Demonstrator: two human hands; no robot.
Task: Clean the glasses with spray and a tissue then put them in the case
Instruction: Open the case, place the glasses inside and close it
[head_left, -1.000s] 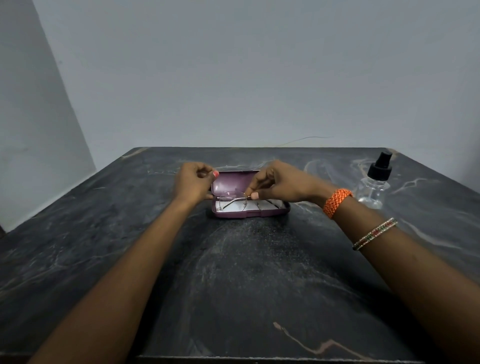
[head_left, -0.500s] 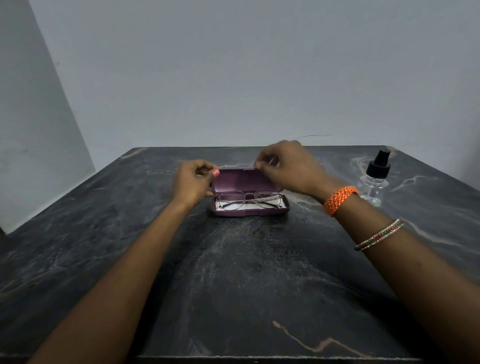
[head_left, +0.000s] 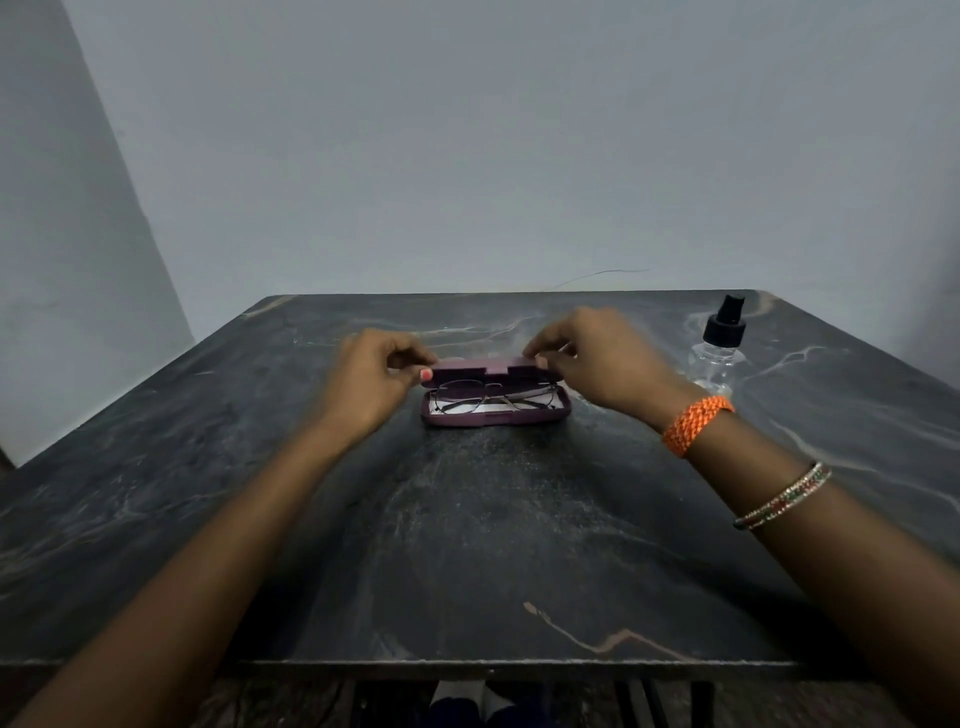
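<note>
We have the glasses (head_left: 491, 399) lying folded inside the purple case (head_left: 496, 413), which sits mid-worktop (head_left: 467, 545) with its long axis running left to right across our view. The lid (head_left: 480, 370) stands half-lowered behind them, hinge at the far edge. Our left hand (head_left: 371, 382) pinches the lid's left end, fingers curled; our right hand (head_left: 597, 364) pinches its right end the same way. Both hands sit level at opposite ends, neither nearer, so we judge the coming move turns on swinging the lid toward us and down onto the tray. The spray bottle (head_left: 719, 345) stands well apart to the right.
</note>
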